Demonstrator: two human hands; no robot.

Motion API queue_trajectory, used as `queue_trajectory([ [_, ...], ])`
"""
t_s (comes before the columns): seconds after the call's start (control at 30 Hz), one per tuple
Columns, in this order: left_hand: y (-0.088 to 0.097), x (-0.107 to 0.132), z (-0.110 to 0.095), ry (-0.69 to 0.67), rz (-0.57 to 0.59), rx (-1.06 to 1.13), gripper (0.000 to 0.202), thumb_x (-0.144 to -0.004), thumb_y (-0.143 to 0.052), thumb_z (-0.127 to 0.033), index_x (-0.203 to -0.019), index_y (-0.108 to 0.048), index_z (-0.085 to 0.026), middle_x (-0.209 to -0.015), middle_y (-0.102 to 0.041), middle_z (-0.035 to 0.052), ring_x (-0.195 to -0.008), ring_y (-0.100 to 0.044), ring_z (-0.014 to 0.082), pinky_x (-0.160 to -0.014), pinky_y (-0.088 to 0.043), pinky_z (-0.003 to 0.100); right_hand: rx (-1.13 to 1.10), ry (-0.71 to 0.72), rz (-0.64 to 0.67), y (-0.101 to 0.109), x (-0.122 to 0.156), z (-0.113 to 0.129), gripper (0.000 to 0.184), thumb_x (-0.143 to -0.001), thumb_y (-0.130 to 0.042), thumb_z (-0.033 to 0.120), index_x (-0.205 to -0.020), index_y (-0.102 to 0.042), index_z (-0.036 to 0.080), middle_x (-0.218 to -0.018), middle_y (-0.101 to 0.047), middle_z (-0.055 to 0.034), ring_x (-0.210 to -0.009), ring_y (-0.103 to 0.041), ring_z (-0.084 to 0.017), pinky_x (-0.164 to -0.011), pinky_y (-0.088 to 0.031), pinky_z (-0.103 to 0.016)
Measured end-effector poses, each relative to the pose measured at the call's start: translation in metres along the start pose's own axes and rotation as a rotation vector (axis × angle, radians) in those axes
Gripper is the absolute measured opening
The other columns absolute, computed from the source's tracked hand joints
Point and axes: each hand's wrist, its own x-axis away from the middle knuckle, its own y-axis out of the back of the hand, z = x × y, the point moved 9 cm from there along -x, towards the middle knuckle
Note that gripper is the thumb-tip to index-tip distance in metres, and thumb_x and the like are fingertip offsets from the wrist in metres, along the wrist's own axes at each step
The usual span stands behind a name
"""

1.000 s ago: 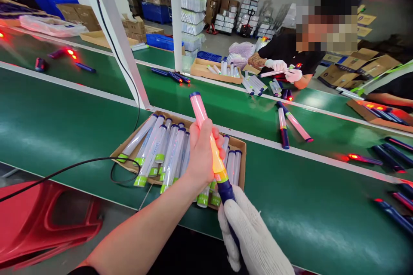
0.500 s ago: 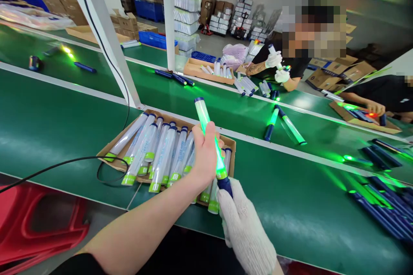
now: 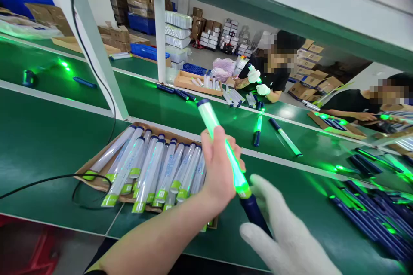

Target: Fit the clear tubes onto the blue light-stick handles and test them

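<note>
My bare left hand (image 3: 221, 165) is wrapped round the clear tube of a light stick (image 3: 237, 176), which glows green. The stick slants, its dark blue cap up and away from me and its dark blue handle down toward my right hand. My right hand (image 3: 277, 227), in a white knitted glove, has its thumb and fingers spread on either side of the handle; whether the palm touches it is hidden. Left of my hands, a shallow cardboard tray (image 3: 88, 161) holds several clear tubes (image 3: 151, 172) with blue caps and lime-green bands.
Many dark blue handles (image 3: 364, 219), some lit green, lie in a pile at the right. Two lit sticks (image 3: 287, 137) rest on the belt beyond. A black cable (image 3: 48, 179) crosses the left side near a white post (image 3: 87, 47). Two co-workers (image 3: 272, 68) work across the line.
My right hand has loosened from the handle, its fingers spreading and shifting down and right. My left hand still grips the stick, now a little further right in view. The view has shifted.
</note>
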Motion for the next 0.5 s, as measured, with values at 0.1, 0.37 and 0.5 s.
queue_trajectory([
  [0.1, 0.009, -0.022, 0.001, 0.097, -0.04, -0.026, 0.053, -0.091, -0.072, -0.07, -0.1, -0.042, -0.028, -0.075, -0.046, -0.0088, -0.053, -0.045, 0.0076, -0.04, -0.034, 0.016, -0.157, -0.022, 0.052, -0.025, 0.002, 0.002, 0.045, -0.101, -0.072, 0.04, -0.14, -0.06, 0.022, -0.126, -0.071, -0.0112, -0.101, -0.075, -0.026, -0.08, -0.064, -0.037],
  [0.37, 0.014, -0.024, 0.009, 0.22, 0.037, -0.078, 0.057, -0.086, -0.078, -0.069, -0.096, -0.041, -0.027, -0.07, -0.046, -0.0089, -0.052, -0.045, 0.0079, -0.037, -0.033, 0.015, -0.476, -0.016, 0.218, -0.066, 0.012, 0.004, 0.033, -0.107, -0.07, 0.039, -0.13, -0.066, 0.016, -0.114, -0.072, -0.0068, -0.086, -0.072, -0.019, -0.072, -0.065, -0.034],
  [0.5, 0.009, -0.022, 0.01, 0.254, 0.087, -0.044, 0.052, -0.089, -0.077, -0.064, -0.097, -0.041, -0.027, -0.07, -0.044, -0.0094, -0.05, -0.043, 0.0073, -0.037, -0.032, 0.014, -0.567, -0.01, 0.266, -0.074, 0.015, 0.004, 0.032, -0.107, -0.07, 0.04, -0.128, -0.066, 0.016, -0.11, -0.072, -0.0059, -0.082, -0.071, -0.017, -0.068, -0.064, -0.032],
])
